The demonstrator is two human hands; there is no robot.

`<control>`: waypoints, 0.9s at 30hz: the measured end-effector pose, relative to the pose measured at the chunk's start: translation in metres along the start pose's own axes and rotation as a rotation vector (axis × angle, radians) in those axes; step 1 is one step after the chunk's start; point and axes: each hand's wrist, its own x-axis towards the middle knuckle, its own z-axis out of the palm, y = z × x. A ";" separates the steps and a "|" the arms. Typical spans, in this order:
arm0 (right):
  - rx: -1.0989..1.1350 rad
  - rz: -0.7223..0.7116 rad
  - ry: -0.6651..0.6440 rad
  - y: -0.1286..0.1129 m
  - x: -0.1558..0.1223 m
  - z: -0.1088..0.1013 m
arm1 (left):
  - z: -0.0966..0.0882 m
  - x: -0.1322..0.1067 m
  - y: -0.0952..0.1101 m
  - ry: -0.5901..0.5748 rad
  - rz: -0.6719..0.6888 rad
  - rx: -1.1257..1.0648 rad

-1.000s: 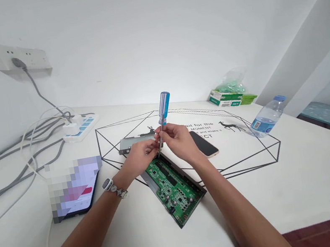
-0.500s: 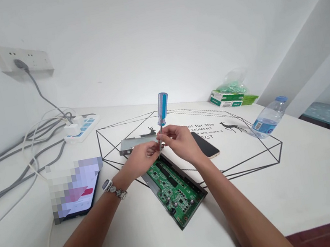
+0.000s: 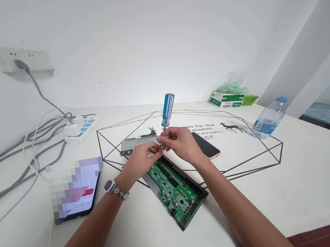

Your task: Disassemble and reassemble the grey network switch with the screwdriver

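Right now your right hand (image 3: 182, 144) pinches the screwdriver (image 3: 167, 107) low on its metal shaft, thumb and fingertips closed around it, with the blue handle standing free above. Your left hand (image 3: 141, 159) has its fingertips drawn together at the shaft's lower end; whether they grip the tip itself or something small there, you cannot tell from this view. The tool sits over the far end of the green circuit board (image 3: 176, 189), which lies in its dark tray on the table (image 3: 306, 183), just in front of the grey metal cover (image 3: 132, 144).

The screwdriver looks light and rigid, but the bare shaft is probably smooth and slippery, so the handle offers the surer grip. The board likely flexes little and damages easily; hold it by its edges, off the components.

Compared with half a second ago, the handle leans further to your right instead of standing nearly upright, and both hands sit slightly higher above the board.
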 end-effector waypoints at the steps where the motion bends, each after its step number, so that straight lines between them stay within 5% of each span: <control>1: 0.012 0.006 -0.014 -0.001 0.000 -0.001 | -0.002 0.000 0.000 -0.011 0.001 0.008; 8: -0.031 0.001 -0.043 -0.003 -0.001 0.000 | -0.009 0.001 0.003 -0.022 -0.037 0.058; 16: 0.166 0.076 -0.011 0.001 0.001 0.001 | -0.017 -0.001 -0.009 -0.097 -0.087 0.136; 21: 0.032 0.054 -0.058 -0.001 0.000 -0.001 | -0.027 -0.006 -0.003 -0.261 -0.238 0.234; 27: -0.211 -0.007 -0.134 0.002 -0.001 0.000 | -0.020 -0.006 0.003 -0.228 -0.198 0.250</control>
